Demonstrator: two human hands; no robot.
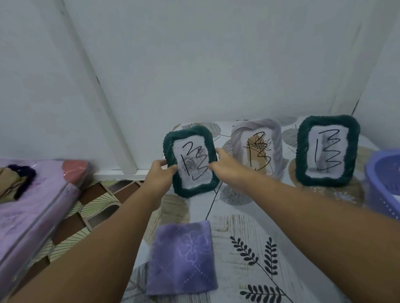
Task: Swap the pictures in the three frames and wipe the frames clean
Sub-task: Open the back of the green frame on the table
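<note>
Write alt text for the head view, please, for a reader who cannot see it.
Both hands, left hand and right hand, grip the sides of the left green frame on a patterned table. A white frame and another green frame stand beside it; a purple cloth lies nearer.

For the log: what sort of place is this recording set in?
Probably a home room, perhaps a bedroom: a patterned tablecloth against a plain wall, a mattress-like pad in plastic beside it, tiled floor and a purple plastic basket.
</note>
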